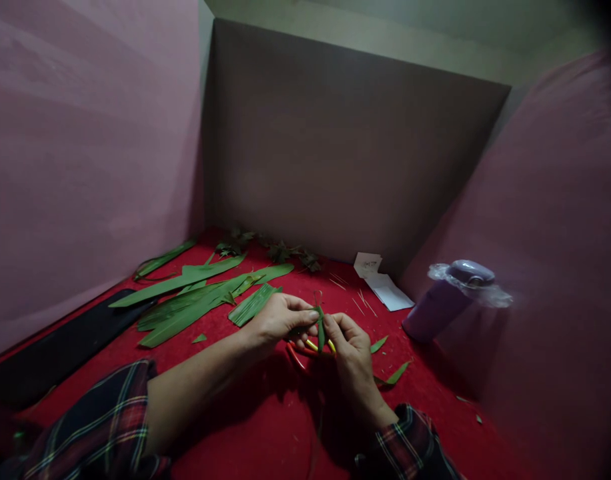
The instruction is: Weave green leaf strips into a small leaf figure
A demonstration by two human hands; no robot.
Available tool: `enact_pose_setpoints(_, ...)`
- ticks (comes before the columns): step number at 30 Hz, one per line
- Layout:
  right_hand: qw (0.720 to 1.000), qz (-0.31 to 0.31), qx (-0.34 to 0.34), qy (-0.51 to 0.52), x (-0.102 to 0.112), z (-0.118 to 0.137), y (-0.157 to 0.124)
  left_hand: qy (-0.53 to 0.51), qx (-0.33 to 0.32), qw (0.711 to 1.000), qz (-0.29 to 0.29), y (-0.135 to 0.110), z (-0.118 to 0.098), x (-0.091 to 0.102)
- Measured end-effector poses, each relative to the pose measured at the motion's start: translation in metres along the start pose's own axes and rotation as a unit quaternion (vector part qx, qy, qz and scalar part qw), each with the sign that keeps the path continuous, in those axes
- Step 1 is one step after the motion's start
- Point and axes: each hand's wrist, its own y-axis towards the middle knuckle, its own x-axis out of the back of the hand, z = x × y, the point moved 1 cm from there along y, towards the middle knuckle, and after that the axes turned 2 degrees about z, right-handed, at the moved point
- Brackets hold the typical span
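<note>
Between my two hands is a small narrow piece of green leaf (321, 331), held upright above the red cloth. My left hand (285, 317) pinches it near its upper end, thumb on top. From the other side, my right hand (349, 337) grips its edge between thumb and fingers. A thin curled strand rises from the leaf's top. Under the hands lie red and yellow looped handles (298, 358), apparently of scissors; the rest is hidden. Just beyond my left hand rests a cut leaf section (253, 305).
Long green leaves (205, 303) spread at left beside a black flat object (60, 343). Leafy sprigs (280, 251) lie at the back. Thin sticks (366, 302), white papers (388, 291) and a purple tumbler (438, 307) are at right, near leaf scraps (398, 375). Panels enclose three sides.
</note>
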Motion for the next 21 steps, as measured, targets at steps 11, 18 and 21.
enact_pose_setpoints(11,0.989,-0.028,0.06,-0.133,0.01,0.002,0.007,0.054,-0.031,0.998,-0.014,-0.001,0.0,-0.001)
enact_pose_setpoints(18,0.968,-0.009,0.113,-0.222,0.011,0.002,0.003,0.116,-0.065,0.991,-0.028,-0.002,-0.002,-0.003)
enact_pose_setpoints(21,0.941,-0.014,0.172,-0.29,0.015,0.003,0.004,0.217,-0.16,0.962,-0.046,-0.007,-0.004,-0.005)
